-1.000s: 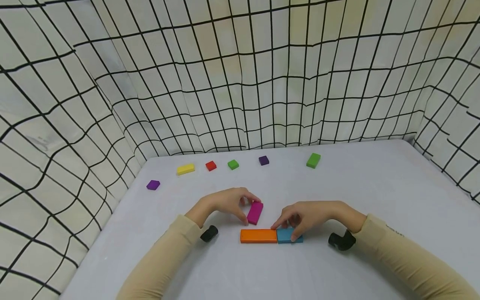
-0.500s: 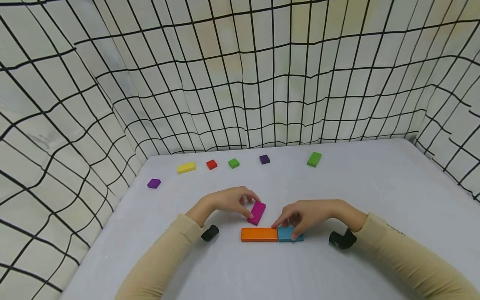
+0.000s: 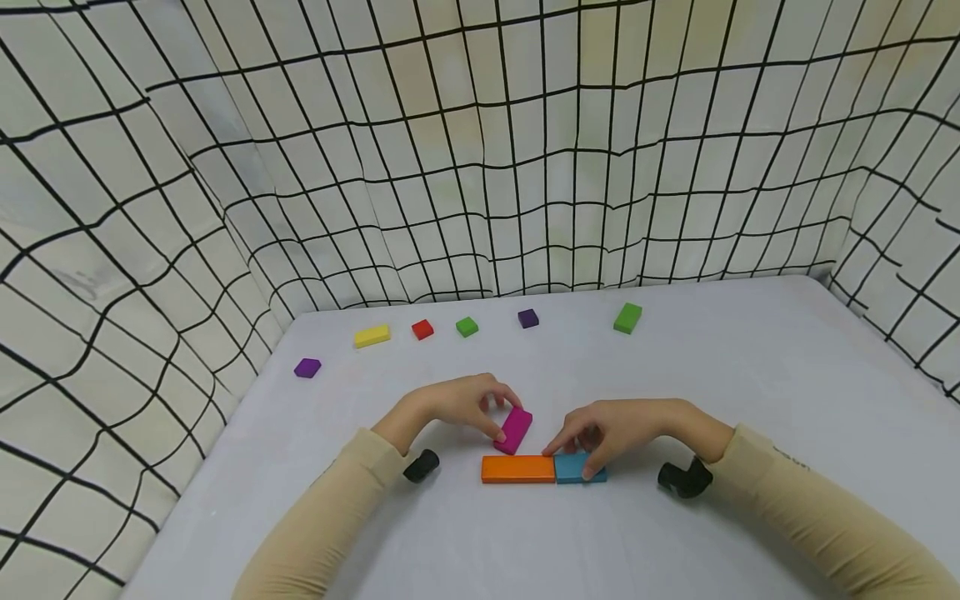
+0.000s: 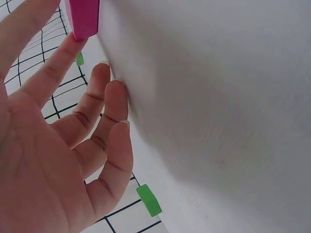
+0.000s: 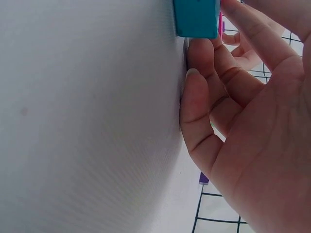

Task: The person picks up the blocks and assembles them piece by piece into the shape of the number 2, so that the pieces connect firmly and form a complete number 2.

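In the head view my left hand pinches a magenta block between thumb and index finger, just behind an orange block. The magenta block lies at a slant, its near end close to the orange one's back edge. My right hand grips a blue block that stands end to end with the orange block; the index fingertip reaches to their seam. In the left wrist view an end of the magenta block shows above the fingers. The right wrist view shows one end of the blue block.
Along the back of the white table lie a yellow block, a red block, a green block, a dark purple block and a longer green block. A purple block sits at left. Black netting surrounds the table.
The magenta block has turned a little clockwise and shifted slightly right and nearer the orange block, with my left thumb moving along. My right hand and the blue block stay put.
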### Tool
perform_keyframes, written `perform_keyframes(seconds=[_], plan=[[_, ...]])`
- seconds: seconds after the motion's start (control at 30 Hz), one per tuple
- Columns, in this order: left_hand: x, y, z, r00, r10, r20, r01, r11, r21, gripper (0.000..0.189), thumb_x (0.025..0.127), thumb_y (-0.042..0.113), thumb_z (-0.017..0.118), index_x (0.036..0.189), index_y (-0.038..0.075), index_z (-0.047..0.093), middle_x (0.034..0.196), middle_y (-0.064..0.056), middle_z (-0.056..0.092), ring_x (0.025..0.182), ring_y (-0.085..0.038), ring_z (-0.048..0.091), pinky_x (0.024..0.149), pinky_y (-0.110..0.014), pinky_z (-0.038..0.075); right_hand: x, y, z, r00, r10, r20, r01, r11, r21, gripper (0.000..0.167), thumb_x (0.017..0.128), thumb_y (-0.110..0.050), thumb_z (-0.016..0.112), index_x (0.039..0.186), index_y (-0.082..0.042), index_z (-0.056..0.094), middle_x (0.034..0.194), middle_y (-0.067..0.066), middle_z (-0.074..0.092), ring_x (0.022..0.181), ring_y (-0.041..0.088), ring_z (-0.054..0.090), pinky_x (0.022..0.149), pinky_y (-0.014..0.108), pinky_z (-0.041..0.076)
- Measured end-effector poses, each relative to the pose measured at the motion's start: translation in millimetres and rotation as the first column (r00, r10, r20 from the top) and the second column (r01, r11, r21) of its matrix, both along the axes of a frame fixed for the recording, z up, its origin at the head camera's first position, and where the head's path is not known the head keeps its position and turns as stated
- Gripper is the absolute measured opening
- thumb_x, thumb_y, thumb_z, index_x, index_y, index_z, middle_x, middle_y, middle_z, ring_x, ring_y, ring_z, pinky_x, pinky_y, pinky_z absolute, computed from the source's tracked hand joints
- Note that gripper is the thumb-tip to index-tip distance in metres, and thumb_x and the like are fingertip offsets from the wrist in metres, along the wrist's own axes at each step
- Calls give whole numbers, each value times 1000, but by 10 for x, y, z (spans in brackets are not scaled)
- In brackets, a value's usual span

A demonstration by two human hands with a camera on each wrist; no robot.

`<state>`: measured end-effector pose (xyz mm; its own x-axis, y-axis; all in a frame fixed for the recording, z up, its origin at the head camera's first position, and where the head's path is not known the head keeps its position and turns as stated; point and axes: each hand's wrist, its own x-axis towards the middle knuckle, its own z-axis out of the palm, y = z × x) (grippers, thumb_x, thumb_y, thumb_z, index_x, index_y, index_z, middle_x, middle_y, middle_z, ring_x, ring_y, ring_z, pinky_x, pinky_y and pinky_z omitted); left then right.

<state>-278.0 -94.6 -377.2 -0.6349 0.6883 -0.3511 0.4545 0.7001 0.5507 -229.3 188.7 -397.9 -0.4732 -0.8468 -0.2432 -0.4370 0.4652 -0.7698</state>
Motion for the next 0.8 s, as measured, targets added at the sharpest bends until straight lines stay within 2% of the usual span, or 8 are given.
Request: perform_keyframes(seconds=[0.4, 0.8], plan=[[12, 5, -4, 1000, 1, -5, -1, 1000, -16, 50, 84, 22, 86, 131, 24, 68, 120, -2, 57, 109, -20, 52, 81, -29, 53, 8, 2, 9, 1000, 2, -1, -2, 1000, -2, 43, 92, -15, 78, 134, -16, 70, 106, -8, 61, 91, 12, 55, 80, 26, 49], [32, 14, 10, 1000, -1, -3, 1, 1000, -31, 51, 83, 22, 87, 131, 25, 68, 122, -3, 55, 111, -21, 52, 81, -29, 54, 7, -1, -8, 1000, -18, 0, 18, 1000, 8, 44, 91, -15, 79, 134, -21, 70, 105, -10, 62, 92, 11, 56, 81, 26, 50]])
